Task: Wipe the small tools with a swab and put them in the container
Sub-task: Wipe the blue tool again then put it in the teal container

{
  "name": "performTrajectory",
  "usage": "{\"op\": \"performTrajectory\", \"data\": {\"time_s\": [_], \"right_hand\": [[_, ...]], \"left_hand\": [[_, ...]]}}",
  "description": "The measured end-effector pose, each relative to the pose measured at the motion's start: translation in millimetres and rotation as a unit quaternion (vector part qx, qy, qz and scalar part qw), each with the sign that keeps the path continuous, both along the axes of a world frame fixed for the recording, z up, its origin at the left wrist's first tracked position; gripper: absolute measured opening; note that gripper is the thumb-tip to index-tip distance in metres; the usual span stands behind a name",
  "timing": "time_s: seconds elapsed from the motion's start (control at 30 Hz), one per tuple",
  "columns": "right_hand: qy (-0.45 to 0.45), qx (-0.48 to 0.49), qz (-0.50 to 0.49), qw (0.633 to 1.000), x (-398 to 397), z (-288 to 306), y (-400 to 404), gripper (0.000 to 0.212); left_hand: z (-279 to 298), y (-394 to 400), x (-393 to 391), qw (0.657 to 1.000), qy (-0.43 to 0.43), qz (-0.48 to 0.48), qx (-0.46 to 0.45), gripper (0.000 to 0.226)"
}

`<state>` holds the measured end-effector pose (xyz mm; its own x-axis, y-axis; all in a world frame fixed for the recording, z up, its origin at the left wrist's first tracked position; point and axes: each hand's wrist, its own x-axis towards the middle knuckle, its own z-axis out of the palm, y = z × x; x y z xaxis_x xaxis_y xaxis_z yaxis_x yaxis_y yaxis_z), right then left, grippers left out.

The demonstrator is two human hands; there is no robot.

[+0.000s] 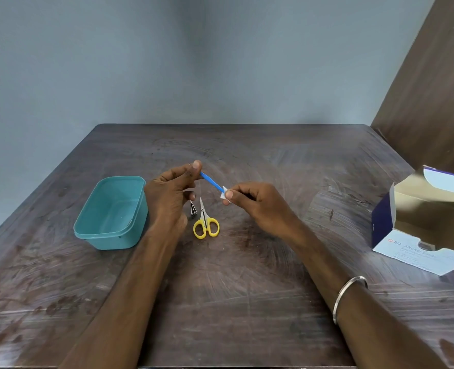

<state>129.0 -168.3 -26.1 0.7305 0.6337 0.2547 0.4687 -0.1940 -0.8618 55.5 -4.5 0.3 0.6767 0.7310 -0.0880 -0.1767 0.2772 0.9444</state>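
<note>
Left hand pinching thin blue plastic tool above dark wooden table; right hand pinching small white swab around its lower end. Teal plastic container left, empty.

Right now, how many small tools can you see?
3: a blue tool held in the left hand, scissors and nail clippers on the table. The container looks empty.
</note>
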Motion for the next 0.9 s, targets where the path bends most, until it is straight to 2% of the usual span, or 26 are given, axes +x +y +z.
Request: {"op": "performTrajectory", "data": {"time_s": [0.23,0.33,0.57,0.63,0.7,0.77,0.9], "right_hand": [[0.005,-0.003,-0.011,1.0,1.2,1.3,-2.1,0.018],[-0.016,-0.009,-0.016,1.0,0.3,1.7,-2.0,0.019],[-0.076,-0.003,-0.055,0.996,2.0,-0.4,-0.8,0.02],[-0.077,-0.006,-0.059,0.995,2.0,-1.0,-0.3,0.02],[-0.045,0.009,-0.068,0.997,2.6,-1.2,-0.2,0.02],[-0.023,0.015,-0.069,0.997,2.8,-1.5,-0.1,0.019],[-0.016,0.008,-0.059,0.998,0.9,-0.4,1.3,0.017]], "left_hand": [[0.2,-3.4,0.5,0.999,0.0,0.029,0.016,0.014],[-0.9,-2.9,1.1,0.999,0.001,0.044,0.024,0.023],[-2.9,-3.3,2.1,0.998,0.003,0.065,0.022,0.024],[-4.0,-2.8,1.4,0.999,-0.002,0.032,0.019,0.027],[-4.6,-6.1,0.9,0.999,-0.016,-0.045,0.02,0.029],[-6.4,-9.9,1.0,0.994,-0.023,-0.1,0.038,0.023],[-8.0,-9.9,1.3,0.994,-0.032,-0.092,0.047,0.005]]}}
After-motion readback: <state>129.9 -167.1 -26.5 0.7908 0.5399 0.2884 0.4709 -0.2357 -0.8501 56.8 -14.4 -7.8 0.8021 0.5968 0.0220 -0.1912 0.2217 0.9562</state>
